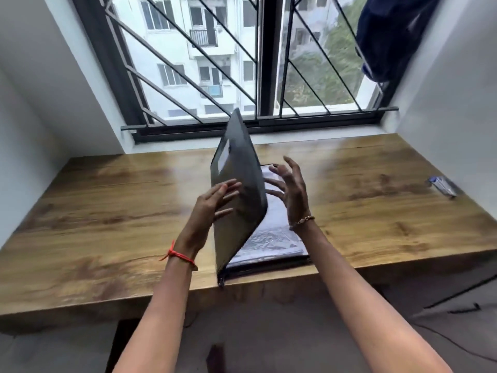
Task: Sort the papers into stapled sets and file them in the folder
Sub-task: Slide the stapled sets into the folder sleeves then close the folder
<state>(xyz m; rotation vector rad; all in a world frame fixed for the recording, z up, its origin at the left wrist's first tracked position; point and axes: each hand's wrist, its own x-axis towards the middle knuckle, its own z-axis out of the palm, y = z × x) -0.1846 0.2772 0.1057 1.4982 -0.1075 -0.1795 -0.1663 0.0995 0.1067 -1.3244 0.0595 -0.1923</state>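
A dark grey folder lies at the middle of the wooden desk, its cover standing almost upright. White papers in clear sleeves lie inside its lower half, to the right of the cover. My left hand presses flat, straight fingers against the outer face of the cover. My right hand hovers over the papers on the cover's inner side with its fingers spread and holds nothing. Motion blurs both hands.
A small silver and blue object, perhaps a stapler, lies near the desk's right edge. A barred window runs behind the desk, with dark blue cloth hanging at its upper right. Walls close in both desk ends.
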